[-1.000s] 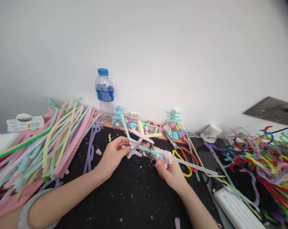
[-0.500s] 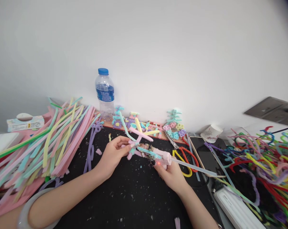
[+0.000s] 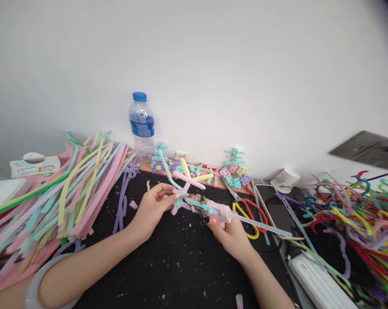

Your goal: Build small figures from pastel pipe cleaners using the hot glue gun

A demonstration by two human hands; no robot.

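My left hand pinches a pipe-cleaner piece between thumb and fingers. Pink, pale blue and yellow strands stick up and out from it. In my right hand is a pink glue gun, with a translucent glue stick poking out of its back end and a small red light glowing. Dark, fuzzy matter covers the gun's front part. Its nozzle end points left and meets the piece near my left fingertips; the exact contact point is hidden.
Scissors with red and yellow handles lie just behind my right hand. Straight pipe cleaners pile up at left, curled ones at right. A water bottle, paper cup, phone and white power strip stand or lie around.
Almost nothing differs. Both hands keep the same grip and place, and the pipe-cleaner piece has shifted very slightly at its top strands.
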